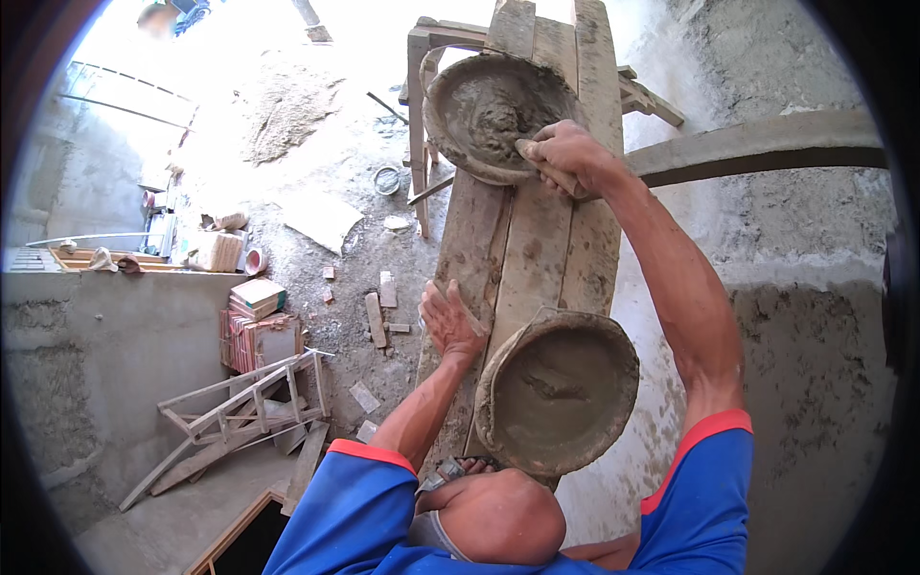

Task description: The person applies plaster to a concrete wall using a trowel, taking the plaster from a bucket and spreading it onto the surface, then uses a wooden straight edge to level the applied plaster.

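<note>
Blue cloth edged with red is covering the person's upper arms, and from where I'm standing the sleeves (345, 503) are framing a bare knee (508, 517) close below. Toes in a grey sandal (439, 476) are resting on the planks (537, 254) just beside it. Past the knee, the near bowl (558, 391) is sitting on the wood, holding smooth, wet grey mortar. Left of and a little beyond it, the left hand (450, 324) is leaning on the edge of the planks, fingers loosely spread, gripping nothing that I can see. Farther along, the right hand (573, 161) is curling its fingers firmly round a pale wooden handle (556, 174) at the rim of the far bowl (498, 117); what the handle is joined to, I cannot tell. That bowl is holding thicker, lumpy mortar and is standing on the same planks, above a wooden trestle (419, 125). Down on the floor to the left, a wooden frame (259, 407) is leaning near some stacked boxes (259, 331). Beyond, a small bucket (386, 180) is standing near the trestle, and a sandy heap (287, 110) is spreading across the bright ground.
</note>
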A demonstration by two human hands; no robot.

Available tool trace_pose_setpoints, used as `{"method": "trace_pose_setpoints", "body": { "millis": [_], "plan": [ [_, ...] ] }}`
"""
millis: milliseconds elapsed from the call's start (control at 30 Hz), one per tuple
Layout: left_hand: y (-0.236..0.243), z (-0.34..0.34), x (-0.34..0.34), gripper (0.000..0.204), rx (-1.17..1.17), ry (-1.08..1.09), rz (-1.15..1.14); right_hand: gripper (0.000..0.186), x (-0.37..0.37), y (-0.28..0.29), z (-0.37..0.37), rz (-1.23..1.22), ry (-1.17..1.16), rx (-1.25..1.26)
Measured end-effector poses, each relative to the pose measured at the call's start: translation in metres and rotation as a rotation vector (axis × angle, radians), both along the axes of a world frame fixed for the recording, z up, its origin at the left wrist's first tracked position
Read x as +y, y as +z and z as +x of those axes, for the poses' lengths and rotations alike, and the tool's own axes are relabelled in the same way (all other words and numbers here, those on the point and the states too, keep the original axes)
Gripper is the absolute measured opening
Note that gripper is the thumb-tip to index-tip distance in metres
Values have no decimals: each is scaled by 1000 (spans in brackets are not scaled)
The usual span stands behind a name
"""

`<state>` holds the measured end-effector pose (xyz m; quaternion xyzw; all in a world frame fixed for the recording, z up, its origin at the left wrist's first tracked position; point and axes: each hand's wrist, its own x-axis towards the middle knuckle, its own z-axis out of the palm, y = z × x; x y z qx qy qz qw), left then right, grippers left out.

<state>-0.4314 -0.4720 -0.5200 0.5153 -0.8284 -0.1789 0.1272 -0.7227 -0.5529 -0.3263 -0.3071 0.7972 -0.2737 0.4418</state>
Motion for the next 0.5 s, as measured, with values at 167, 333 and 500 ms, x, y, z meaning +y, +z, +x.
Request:
{"method": "trace_pose_setpoints", "body": {
  "millis": [167,333,500],
  "plan": [
    [2,2,-1,75,-6,8,19,40,16,4,16,-127,-53,-11],
    [0,2,-2,78,-10,2,15,41,25,5,26,-222,-160,18],
    [1,1,-2,80,-51,2,45,45,38,-10,31,-286,-181,77]
  ]
}}
